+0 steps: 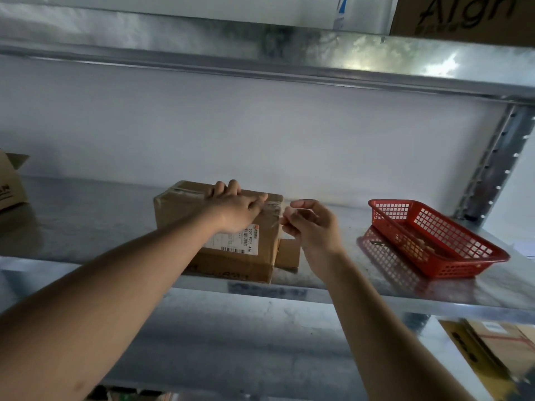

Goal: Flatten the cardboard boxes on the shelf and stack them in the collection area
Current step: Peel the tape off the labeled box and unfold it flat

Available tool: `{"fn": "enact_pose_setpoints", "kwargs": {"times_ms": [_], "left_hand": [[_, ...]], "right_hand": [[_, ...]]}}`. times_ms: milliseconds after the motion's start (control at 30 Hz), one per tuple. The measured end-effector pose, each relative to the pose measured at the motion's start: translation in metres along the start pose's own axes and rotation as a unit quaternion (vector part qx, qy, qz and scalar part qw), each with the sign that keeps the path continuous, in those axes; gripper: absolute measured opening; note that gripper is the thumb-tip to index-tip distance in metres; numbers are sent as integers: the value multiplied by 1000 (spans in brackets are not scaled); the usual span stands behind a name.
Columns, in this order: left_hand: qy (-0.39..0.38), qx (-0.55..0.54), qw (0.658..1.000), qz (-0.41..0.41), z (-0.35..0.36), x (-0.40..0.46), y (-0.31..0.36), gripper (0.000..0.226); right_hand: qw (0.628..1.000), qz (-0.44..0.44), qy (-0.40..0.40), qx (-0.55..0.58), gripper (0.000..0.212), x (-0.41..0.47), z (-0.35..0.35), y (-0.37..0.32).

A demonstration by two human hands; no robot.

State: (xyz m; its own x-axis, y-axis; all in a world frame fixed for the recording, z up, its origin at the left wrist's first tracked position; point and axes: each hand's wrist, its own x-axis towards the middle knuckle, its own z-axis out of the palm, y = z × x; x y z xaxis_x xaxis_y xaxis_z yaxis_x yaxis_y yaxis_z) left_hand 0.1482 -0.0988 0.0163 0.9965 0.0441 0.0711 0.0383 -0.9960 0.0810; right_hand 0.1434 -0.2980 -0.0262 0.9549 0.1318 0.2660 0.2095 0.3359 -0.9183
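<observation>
Head view: a red plastic basket (437,238) is seen on the metal shelf (333,287), well to the right of the cardboard box (185,215); something small and dark lies inside it, but what it is cannot be told through the mesh. The cardboard box is closed, so its contents are hidden. It is set on the shelf near the front edge, about midway along, with its long axis running from the near right corner back toward the far left. A loose flap (288,254) is seen sticking out at its right end. A white shipping label (240,241) is stuck on the near top of the box; "507 N705 A36" and a barcode can be read, the smaller print being too blurred.

The left hand (234,209) is laid over the top of the box, its fingers (228,187) curled over the far edge and gripping it. The right hand (309,224) is held just beside the right end of the box, fingers curled together in a pinch on what seems a strip of clear tape (282,218).

Far left of the box, part of another cardboard box (10,183) is seen on the same shelf. Above, on the upper shelf, a carton (463,17) printed "Align" is visible.
</observation>
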Motion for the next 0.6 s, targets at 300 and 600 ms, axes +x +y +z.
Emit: {"fn": "enact_pose_setpoints", "kwargs": {"times_ms": [300, 600], "left_hand": [[34, 1, 999, 13, 8, 7, -1, 55], [112, 25, 993, 23, 19, 1, 10, 59]], "right_hand": [[981, 60, 111, -149, 18, -4, 14, 13], [834, -193, 186, -483, 3, -16, 23, 16]]}}
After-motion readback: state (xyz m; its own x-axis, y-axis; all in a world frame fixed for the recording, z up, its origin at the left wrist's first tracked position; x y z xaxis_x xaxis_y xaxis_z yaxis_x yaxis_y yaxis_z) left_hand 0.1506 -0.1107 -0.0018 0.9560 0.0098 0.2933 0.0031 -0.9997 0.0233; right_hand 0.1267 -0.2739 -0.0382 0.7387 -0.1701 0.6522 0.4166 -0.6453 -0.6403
